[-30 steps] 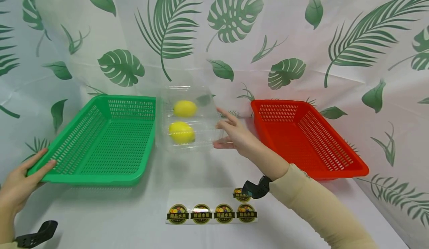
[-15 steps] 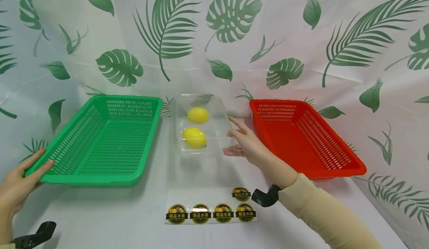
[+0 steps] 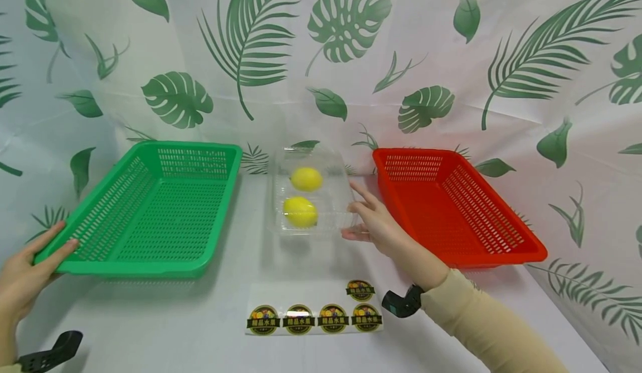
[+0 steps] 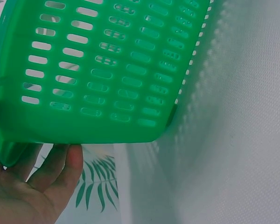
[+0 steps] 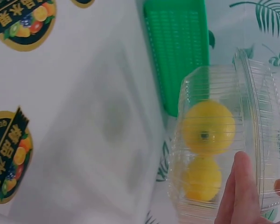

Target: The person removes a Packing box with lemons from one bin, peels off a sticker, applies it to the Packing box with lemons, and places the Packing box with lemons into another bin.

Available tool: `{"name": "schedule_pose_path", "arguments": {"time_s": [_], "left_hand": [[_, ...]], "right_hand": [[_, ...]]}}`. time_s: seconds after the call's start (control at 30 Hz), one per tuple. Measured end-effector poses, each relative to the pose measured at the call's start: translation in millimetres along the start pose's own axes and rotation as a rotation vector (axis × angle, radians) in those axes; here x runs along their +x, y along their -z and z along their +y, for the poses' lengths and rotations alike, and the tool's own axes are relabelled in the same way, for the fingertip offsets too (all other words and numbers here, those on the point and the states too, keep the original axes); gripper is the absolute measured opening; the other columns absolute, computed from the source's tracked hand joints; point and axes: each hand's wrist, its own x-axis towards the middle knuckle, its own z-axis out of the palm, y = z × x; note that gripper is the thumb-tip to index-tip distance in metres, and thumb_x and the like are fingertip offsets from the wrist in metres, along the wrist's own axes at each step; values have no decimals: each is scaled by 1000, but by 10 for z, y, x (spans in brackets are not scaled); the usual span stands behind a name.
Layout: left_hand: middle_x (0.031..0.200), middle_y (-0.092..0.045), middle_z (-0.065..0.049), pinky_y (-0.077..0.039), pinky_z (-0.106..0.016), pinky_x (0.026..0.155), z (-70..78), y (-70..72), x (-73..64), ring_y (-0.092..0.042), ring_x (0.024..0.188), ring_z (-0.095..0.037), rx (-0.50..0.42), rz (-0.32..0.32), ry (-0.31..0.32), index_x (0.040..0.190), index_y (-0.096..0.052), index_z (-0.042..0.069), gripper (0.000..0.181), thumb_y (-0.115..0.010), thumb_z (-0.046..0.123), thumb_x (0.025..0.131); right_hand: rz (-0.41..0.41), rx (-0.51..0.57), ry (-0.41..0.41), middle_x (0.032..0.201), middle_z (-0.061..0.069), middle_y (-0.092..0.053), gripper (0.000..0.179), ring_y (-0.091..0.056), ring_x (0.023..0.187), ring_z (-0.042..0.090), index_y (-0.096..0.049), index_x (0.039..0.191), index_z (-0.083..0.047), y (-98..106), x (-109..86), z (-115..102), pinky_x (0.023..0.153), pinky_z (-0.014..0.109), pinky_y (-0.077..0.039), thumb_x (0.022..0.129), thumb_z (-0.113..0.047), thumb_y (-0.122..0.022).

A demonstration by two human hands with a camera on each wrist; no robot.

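Note:
My right hand [image 3: 378, 222] grips the right side of a clear plastic clamshell box [image 3: 328, 194], held above the white table. Inside lie two yellow lemons, one [image 3: 306, 179] behind the other [image 3: 300, 212]. In the right wrist view the box [image 5: 249, 116] has its lid on, with a finger along one side and another fingertip at the far side. At the far left, my left hand [image 3: 27, 275] holds the near left corner of a green plastic basket [image 3: 165, 270] by its rim. The left wrist view shows fingers [image 4: 72, 163] under that rim.
A red basket [image 3: 461, 258] stands at the right, its inside bare. A sheet of round fruit stickers [image 3: 315, 320] lies on the table [image 3: 200, 328] near the front. Behind everything hangs a leaf-patterned curtain [image 3: 286, 111].
My right hand has carried the clamshell box with the lemons to the right, away from the green basket, and slightly lower. The left hand stays on the basket's corner.

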Motion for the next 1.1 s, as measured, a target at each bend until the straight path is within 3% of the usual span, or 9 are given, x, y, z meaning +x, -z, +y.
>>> {"name": "schedule_pose_path", "arguments": {"time_s": [0.33,0.57,0.77,0.93,1.1], "left_hand": [[148,-1,8,-45,-6,58,-13,9,12,-52,73,14,7,-7,-16,141,-12,43,65,-53,34,91],[148,1,9,-45,-7,56,-6,-6,2,-50,72,15,22,0,10,141,-12,44,65,-53,37,90],[150,2,2,-45,-8,57,-7,-9,9,-52,72,13,33,0,0,141,-11,44,65,-52,38,91],[147,-2,12,-45,-7,57,-23,6,10,-53,72,11,2,-4,-5,141,-13,44,65,-53,35,91],[146,-2,14,-45,-7,57,-29,12,8,-53,73,13,-8,-5,-9,141,-14,44,65,-54,34,90]], "right_hand": [[37,9,-16,138,21,-29,61,-63,59,17,-20,146,-27,38,58,196,64,29,-54,92,-12,-43],[44,28,-34,139,21,-26,60,-62,58,17,-20,147,-26,88,125,356,61,28,-54,92,-12,-42],[49,27,-46,137,21,-27,61,-63,59,18,-19,147,-24,115,173,460,61,29,-54,92,-12,-42],[44,28,-43,137,23,-26,61,-63,60,19,-18,147,-23,131,199,522,61,30,-54,92,-10,-41],[46,30,-48,139,24,-24,61,-64,62,22,-18,147,-23,138,228,559,62,32,-55,92,-10,-41]]}}
